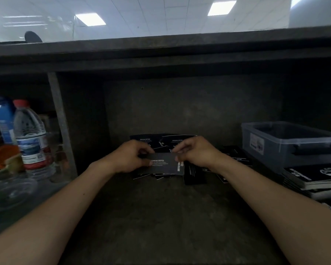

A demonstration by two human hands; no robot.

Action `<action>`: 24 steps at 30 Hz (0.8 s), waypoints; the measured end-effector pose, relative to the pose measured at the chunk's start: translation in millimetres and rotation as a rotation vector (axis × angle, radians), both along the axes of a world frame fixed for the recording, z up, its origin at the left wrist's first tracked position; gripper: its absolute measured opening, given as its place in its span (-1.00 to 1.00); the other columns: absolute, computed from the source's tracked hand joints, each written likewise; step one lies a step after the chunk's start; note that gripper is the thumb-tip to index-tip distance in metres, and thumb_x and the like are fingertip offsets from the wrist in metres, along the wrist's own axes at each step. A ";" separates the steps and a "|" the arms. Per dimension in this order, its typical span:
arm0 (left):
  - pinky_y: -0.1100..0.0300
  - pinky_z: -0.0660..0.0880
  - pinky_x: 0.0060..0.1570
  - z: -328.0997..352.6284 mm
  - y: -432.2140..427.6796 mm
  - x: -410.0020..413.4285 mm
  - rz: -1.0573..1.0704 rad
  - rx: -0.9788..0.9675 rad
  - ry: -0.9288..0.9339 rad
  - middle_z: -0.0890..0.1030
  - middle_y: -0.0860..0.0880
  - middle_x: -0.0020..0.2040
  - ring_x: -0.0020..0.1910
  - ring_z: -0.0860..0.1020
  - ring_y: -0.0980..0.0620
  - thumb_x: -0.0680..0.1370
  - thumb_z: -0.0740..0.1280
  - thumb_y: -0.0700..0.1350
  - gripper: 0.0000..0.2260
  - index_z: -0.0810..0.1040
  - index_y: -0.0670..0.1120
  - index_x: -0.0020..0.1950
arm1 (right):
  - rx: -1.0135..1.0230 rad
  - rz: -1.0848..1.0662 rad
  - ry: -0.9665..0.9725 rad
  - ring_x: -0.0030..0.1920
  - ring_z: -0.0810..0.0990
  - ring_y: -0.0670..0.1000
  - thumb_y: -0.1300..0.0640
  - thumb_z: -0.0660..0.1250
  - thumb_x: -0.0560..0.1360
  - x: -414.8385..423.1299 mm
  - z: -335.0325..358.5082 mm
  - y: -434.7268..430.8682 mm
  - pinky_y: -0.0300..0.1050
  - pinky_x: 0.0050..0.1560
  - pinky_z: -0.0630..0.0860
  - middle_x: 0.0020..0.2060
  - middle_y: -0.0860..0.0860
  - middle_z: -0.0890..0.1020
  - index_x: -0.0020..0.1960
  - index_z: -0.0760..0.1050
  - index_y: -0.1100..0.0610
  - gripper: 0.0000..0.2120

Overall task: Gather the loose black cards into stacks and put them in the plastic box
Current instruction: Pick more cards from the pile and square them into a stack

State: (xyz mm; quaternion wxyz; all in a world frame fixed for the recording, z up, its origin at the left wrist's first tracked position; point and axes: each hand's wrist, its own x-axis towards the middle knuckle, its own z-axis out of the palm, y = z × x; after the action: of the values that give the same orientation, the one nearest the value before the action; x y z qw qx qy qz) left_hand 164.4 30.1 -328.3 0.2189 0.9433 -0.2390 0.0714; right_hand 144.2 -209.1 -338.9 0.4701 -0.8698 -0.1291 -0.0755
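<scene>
At the far left the clutter is blurred and partly cut off by the frame edge: a blue carton [3, 121], a clear water bottle [32, 138] with a red cap, something orange [2, 155] and a clear plastic container [11, 190] whose contents cannot be made out. A grey post [61, 127] separates them from the dark, scuffed work surface [161, 217], which sits under a heavy dark shelf [161, 52]; above it show white ceiling panels and lit lamps [90, 19]. At the centre, the left hand [130, 157] pinches the left end of a small stack of black cards [165, 163], thumb on top, and the right hand [195, 152] pinches the right end with curled fingers. Loose black cards [194, 174] lie scattered under and behind the hands, partly hidden by them. The plastic box [290, 144] stands to the right, cut off by the frame, its inside too dim to read, beside stacked black booklets [313, 176].
</scene>
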 end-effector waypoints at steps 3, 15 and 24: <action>0.09 0.54 0.17 1.0 -2.9 -1.4 -0.006 -0.196 -0.031 0.66 -0.04 0.05 0.07 0.62 0.00 0.50 0.47 -0.24 -0.80 0.64 -0.10 0.11 | 0.281 0.014 0.067 -0.12 0.65 -0.07 0.27 0.56 0.34 -4.7 6.9 1.0 -0.25 -0.22 0.57 -0.14 0.00 0.71 -0.09 0.67 0.06 -0.80; 0.16 0.65 -0.06 4.8 -9.3 -17.2 -0.240 -0.380 0.051 0.66 -0.14 -0.03 -0.01 0.66 -0.02 0.59 0.24 -0.41 -0.81 0.59 -0.20 -0.07 | 0.091 0.080 0.149 0.14 0.59 -0.12 0.11 0.65 0.26 -6.8 -0.3 2.8 -0.19 -0.19 0.51 0.16 -0.15 0.59 0.38 0.42 -0.08 -0.25; 0.01 0.65 0.00 4.2 -15.2 -16.2 -0.088 -0.652 0.292 0.66 -0.08 0.13 0.04 0.69 -0.05 0.55 0.43 -0.11 -0.55 0.33 0.11 0.36 | 0.602 0.038 0.278 -0.25 0.71 -0.05 0.33 0.47 0.45 -3.2 6.4 -2.2 -0.21 -0.30 0.61 -0.22 0.06 0.73 0.04 0.59 0.19 -0.81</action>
State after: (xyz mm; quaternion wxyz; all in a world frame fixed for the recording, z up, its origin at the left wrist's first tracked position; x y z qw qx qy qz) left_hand 148.2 14.9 -324.1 0.5430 0.8130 -0.2104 -0.0012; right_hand 141.0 -211.2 -332.5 0.7205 -0.6913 -0.0520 0.0179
